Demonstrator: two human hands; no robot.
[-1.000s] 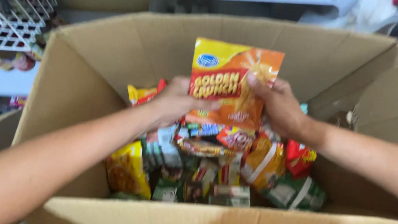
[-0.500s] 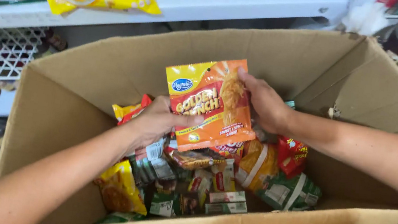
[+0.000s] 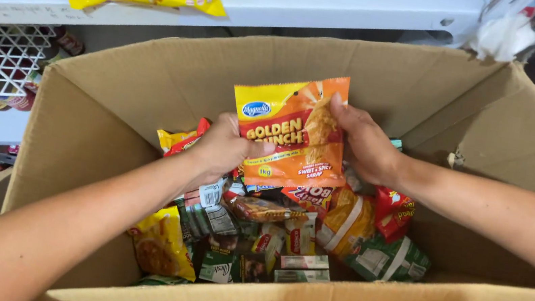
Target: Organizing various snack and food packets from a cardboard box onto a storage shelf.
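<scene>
Both hands (image 3: 295,150) grip orange pouch (image 3: 293,133) over cardboard box (image 3: 101,116) (w/ snack packs (image 3: 283,241)).

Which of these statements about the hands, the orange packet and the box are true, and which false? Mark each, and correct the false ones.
1. Both hands hold the orange packet. True.
2. The packet lies flat on the shelf. False: it is held upright over the cardboard box.
3. The box is empty. False: many packets fill its bottom.
4. The left hand grips the packet's left edge. True.
5. The right hand rests on the box rim. False: it grips the packet's right edge.
</scene>
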